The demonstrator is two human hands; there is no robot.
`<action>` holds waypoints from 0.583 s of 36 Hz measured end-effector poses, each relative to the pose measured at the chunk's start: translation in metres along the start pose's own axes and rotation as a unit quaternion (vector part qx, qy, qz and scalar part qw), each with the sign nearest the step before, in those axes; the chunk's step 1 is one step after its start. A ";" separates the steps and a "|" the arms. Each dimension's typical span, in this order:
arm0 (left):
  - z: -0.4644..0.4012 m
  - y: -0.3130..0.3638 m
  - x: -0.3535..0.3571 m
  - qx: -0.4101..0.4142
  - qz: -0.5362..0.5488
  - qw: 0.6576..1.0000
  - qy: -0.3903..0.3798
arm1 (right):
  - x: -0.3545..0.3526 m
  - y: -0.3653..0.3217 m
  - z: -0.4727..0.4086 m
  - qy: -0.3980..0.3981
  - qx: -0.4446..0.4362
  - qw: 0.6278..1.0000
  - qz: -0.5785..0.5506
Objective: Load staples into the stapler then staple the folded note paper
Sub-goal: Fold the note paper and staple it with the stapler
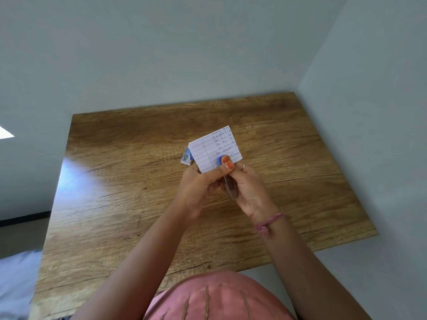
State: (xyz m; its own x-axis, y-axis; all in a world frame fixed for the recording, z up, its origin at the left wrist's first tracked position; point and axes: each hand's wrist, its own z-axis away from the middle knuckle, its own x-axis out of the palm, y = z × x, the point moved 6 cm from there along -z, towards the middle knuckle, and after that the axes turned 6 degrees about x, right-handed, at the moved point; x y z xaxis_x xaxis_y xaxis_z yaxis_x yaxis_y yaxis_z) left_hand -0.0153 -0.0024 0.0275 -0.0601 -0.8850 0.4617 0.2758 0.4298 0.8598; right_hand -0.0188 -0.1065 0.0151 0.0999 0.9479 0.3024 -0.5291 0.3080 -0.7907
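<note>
- Wooden table (129,185) in a pale-walled corner, with a small staple box (186,158) lying behind the paper.
- Loading looks finished; stapling seems underway, though no staple shows.
- Left hand (196,190) pinches the folded, lined, handwritten note paper (213,150) above the table.
- Right hand (247,188) squeezes the blue stapler (227,179) over its lower edge.

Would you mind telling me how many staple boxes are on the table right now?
1. The staple box lies on the wooden table, partly hidden behind the folded note paper held above it. Another could be hidden behind the paper or hands.
</note>
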 end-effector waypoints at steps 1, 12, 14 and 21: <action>-0.001 0.001 -0.001 -0.001 -0.008 1.000 -0.005 | -0.001 0.000 -0.001 -0.001 0.002 1.000 0.003; -0.015 0.022 -0.055 0.030 -0.121 0.986 0.115 | -0.016 0.012 -0.014 -0.035 0.070 0.997 0.022; -0.016 0.026 -0.064 0.041 -0.165 0.977 0.128 | -0.016 0.014 -0.017 -0.051 0.087 0.995 0.022; -0.015 0.026 -0.075 0.038 -0.128 0.982 0.132 | -0.014 0.013 -0.024 -0.101 0.100 0.990 -0.012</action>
State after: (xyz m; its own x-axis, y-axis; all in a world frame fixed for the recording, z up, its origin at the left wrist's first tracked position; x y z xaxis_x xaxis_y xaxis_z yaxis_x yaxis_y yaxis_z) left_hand 0.0110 0.0724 0.0116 0.1351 -0.9773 0.1635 0.2109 0.1896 0.9589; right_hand -0.0071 -0.1138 -0.0121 -0.0455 0.8986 0.4365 -0.6875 0.2888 -0.6662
